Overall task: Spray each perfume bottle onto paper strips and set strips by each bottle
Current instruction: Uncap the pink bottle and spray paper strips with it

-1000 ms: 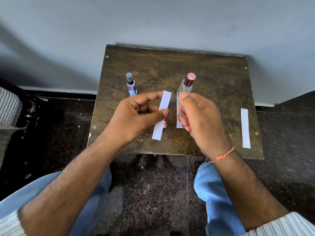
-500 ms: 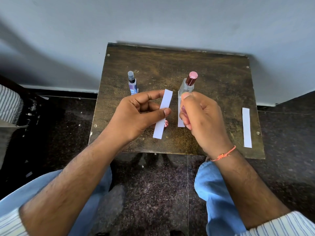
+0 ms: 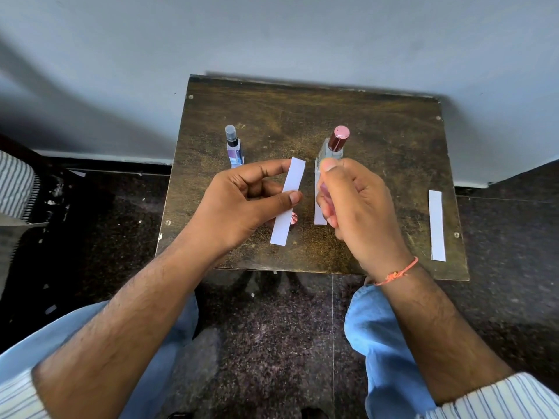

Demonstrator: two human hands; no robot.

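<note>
My left hand [image 3: 245, 204] pinches a white paper strip [image 3: 287, 204] between thumb and fingers and holds it upright over the small wooden table [image 3: 378, 140]. Just to its right, my right hand [image 3: 360, 207] grips a small pinkish perfume bottle [image 3: 324, 193], mostly hidden in the fist, with a fingertip on its top. A clear bottle with a maroon cap [image 3: 335, 145] stands behind my right hand. A small purple bottle with a grey cap [image 3: 233, 148] stands at the back left. A second strip [image 3: 319, 214] lies by the clear bottle.
A third strip [image 3: 437, 226] lies near the table's right edge. A small pink cap [image 3: 294, 219] rests on the table behind the held strip. The table stands against a pale wall. My knees in blue trousers are below the table's front edge.
Both hands keep almost the same pose, with the strip and the small bottle facing each other. Only the view has shifted slightly.
</note>
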